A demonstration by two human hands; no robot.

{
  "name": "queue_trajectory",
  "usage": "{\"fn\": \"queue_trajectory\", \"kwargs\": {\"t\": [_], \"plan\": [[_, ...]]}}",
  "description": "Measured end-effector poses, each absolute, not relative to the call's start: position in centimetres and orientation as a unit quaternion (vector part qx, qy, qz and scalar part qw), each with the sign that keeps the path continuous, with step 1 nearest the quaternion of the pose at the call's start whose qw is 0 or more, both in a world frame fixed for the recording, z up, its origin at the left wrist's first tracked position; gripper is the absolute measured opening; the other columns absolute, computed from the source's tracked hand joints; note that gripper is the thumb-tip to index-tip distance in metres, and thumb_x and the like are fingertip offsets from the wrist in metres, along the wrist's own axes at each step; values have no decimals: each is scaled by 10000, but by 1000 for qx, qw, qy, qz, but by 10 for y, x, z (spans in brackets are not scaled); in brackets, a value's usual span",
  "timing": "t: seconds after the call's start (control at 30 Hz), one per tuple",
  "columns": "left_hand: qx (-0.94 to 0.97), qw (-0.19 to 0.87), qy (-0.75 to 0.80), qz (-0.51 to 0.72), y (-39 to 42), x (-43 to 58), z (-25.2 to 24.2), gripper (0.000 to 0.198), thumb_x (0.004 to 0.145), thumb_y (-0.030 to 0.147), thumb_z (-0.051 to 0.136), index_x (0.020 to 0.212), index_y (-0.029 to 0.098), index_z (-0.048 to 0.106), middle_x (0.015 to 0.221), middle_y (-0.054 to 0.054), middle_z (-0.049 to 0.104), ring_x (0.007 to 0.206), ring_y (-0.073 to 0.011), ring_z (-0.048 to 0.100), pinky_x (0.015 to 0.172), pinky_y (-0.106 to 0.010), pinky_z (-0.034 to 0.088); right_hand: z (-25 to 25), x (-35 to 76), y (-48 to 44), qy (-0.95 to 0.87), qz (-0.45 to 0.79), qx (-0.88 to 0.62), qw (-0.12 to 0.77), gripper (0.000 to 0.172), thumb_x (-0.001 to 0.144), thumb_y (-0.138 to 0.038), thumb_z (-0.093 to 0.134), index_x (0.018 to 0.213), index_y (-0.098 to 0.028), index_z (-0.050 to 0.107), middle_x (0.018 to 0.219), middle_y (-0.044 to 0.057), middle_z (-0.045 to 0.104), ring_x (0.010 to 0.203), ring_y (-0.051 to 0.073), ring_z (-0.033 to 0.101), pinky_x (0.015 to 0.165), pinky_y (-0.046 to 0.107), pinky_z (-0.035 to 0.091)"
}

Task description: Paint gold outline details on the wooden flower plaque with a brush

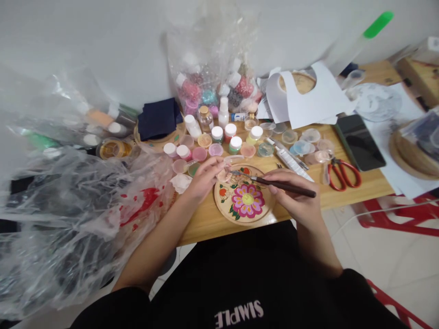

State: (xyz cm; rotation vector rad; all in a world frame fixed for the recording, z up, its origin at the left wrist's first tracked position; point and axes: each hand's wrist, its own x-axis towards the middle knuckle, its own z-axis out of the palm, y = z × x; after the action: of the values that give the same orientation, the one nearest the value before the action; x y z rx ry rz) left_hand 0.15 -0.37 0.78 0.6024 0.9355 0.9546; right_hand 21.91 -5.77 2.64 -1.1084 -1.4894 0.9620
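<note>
My right hand (pixel 295 194) grips the dark wooden handle of a palette knife (pixel 284 183). The knife's thin metal end reaches left to a small clear plastic cup (pixel 224 175) with something peach-coloured in it. Closed around that cup are the fingers of my left hand (pixel 206 177). Both hands are over a round wooden board (pixel 219 210) that lies on the table near its front edge. A large pink and purple flower (pixel 248 200) with a yellow centre is painted on the board, with smaller orange flowers and green leaves around it.
Behind the board stand several white-lidded paint jars (pixel 235 144) and small colour cups. Red-handled pliers (pixel 344 175), a white tube (pixel 291 160) and a phone (pixel 360 141) lie to the right. Crumpled plastic bags (pixel 75 228) fill the left side. Cut white paper (pixel 308 98) rests at the back.
</note>
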Motion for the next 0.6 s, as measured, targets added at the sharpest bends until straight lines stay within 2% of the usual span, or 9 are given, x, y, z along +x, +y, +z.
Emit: {"fn": "queue_trajectory", "kwargs": {"t": [0.13,0.3,0.5,0.6], "plan": [[282,749,404,443,-3,3,9,472,533,476,880,756,152,621,667,25,677,592,-80,605,560,-216,460,26,225,-61,-608,397,-470,502,204,825,-182,707,993,-286,758,950,28,753,911,178,707,800,320,610],[292,741,424,431,-3,0,7,483,548,511,862,767,151,625,747,5,696,644,-91,626,579,-222,465,25,228,-61,-599,393,-460,525,225,831,-154,691,993,-293,760,940,19,750,903,168,701,797,308,602],[308,737,428,423,-3,-2,2,486,569,521,846,797,169,601,741,12,681,683,-112,638,590,-230,463,23,221,-61,-564,404,-471,545,209,827,-170,712,987,-296,759,933,-1,759,859,148,727,782,272,615],[316,739,421,420,-3,-2,3,476,577,524,841,788,169,604,717,21,675,653,-89,617,596,-218,462,22,217,-60,-541,419,-474,555,165,842,-207,705,972,-294,758,923,-3,767,830,158,741,779,299,633]]}}
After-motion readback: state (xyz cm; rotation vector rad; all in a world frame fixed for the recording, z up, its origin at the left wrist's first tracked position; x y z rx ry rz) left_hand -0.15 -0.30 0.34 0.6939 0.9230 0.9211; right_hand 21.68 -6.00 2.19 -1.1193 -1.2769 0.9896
